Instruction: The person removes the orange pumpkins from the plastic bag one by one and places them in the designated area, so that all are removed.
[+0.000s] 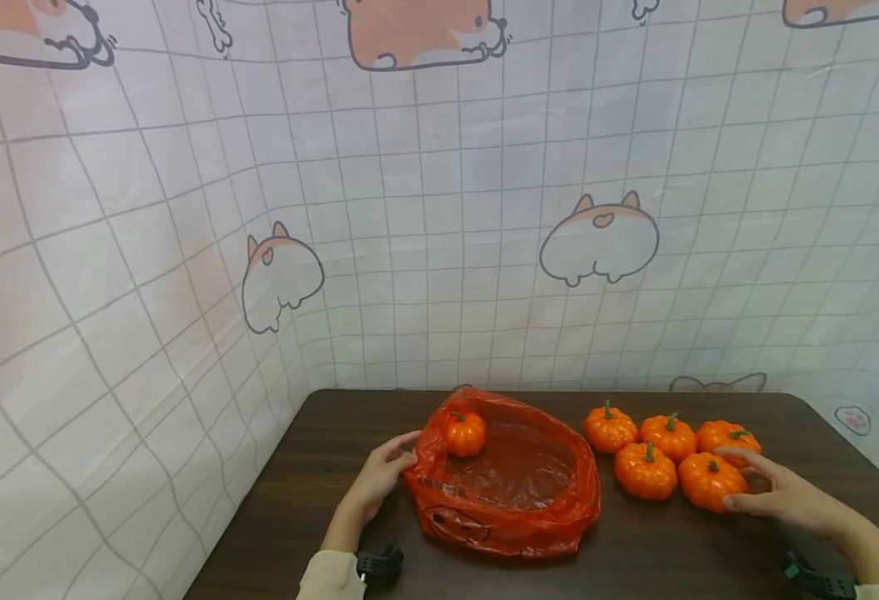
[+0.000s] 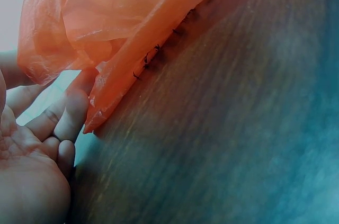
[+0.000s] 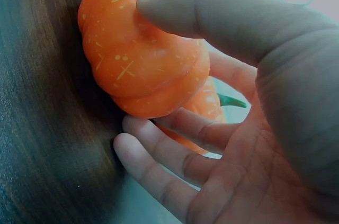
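A red plastic bag stands wide-mouthed at the middle of the table, its rim turned down, with one small orange pumpkin inside near the left wall. My left hand pinches the bag's left edge; in the left wrist view its fingers bend against the thin plastic. To the right, several more small pumpkins sit close together. My right hand is around the nearest right pumpkin, which shows yellow flecks in the right wrist view. There the thumb lies across it and the fingers reach round its other side.
Beside the held pumpkin sits another front pumpkin; behind are a left one, a middle one and a right one. The dark wooden table meets a grid-patterned cloth at its back edge.
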{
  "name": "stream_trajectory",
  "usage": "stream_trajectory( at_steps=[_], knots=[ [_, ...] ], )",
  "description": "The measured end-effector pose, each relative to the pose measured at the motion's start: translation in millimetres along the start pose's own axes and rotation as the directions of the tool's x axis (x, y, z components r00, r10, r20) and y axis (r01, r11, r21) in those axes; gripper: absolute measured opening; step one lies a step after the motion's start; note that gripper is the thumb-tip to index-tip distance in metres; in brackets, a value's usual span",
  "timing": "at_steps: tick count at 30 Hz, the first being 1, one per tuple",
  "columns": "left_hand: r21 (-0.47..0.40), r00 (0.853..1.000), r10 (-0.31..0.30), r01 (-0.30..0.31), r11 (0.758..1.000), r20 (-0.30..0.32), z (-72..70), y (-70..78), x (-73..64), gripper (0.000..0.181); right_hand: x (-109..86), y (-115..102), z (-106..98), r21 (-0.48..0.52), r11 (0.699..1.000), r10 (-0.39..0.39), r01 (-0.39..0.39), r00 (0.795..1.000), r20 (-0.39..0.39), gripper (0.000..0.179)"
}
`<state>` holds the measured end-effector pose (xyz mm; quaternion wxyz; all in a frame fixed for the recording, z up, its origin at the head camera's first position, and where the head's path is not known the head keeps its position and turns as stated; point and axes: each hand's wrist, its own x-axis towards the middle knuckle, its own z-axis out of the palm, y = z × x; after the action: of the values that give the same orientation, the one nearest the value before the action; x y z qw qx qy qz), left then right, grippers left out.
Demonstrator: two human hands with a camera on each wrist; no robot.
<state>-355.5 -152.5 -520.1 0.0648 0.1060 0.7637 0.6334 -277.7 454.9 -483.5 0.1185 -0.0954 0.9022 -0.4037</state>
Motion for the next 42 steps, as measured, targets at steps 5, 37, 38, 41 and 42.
stream_trajectory(
  at_steps=[5,37,38,41,42],
  knots=[
    [0.000,1.000,-0.003,0.003,1.000,-0.008,0.4,0.8,0.6,0.044,0.4,-1,-2,0.043,0.999,-0.004,0.003,1.000,0.017,0.073],
    [-0.016,1.000,-0.007,0.007,1.000,-0.012,-0.7,2.0,-2.6,0.045,3.5,-145,53,-0.049,0.933,-0.360,0.356,0.926,-0.115,0.038],
    [-0.016,1.000,-0.010,0.009,1.000,-0.012,-0.8,1.7,-2.8,0.045,6.3,-148,61,-0.032,0.933,-0.359,0.357,0.927,-0.111,0.036],
    [-0.018,1.000,-0.009,0.009,1.000,-0.005,-0.4,1.4,-2.9,0.045,15.4,-155,86,0.041,0.933,-0.353,0.358,0.930,-0.107,0.034],
    [-0.018,1.000,-0.007,0.007,1.000,-0.001,0.0,1.3,-3.1,0.046,18.7,-156,95,0.061,0.932,-0.350,0.358,0.931,-0.106,0.033]
  ],
)
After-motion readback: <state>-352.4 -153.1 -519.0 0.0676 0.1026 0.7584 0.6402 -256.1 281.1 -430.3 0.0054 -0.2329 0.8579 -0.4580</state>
